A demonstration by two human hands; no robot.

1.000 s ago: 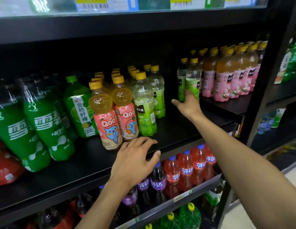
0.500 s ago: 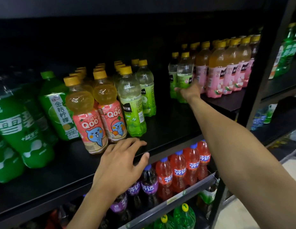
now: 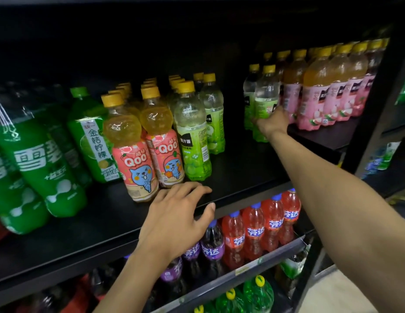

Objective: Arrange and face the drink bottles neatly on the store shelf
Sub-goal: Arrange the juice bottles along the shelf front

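Right hand (image 3: 272, 122) grips the green-label bottle (image 3: 264, 102) at the far right of the shelf (image 3: 242, 168), probably to rejoin its matching row (image 3: 193, 141); left hand (image 3: 176, 215), fingers spread and empty, rests on the shelf's front edge, likely for balance.

On the lower shelf we see red soda bottles (image 3: 253, 231) just beside purple ones (image 3: 213, 245). Under them stand green bottles with yellow caps (image 3: 258, 294). A pale floor (image 3: 346, 294) shows at the right.

Green bottle (image 3: 265, 99), yellow-capped, upright in the right hand (image 3: 273, 122), just beside pink bottles (image 3: 315, 102) on the black shelf (image 3: 246, 164); Qoo bottles (image 3: 138, 164) stand upright further left.
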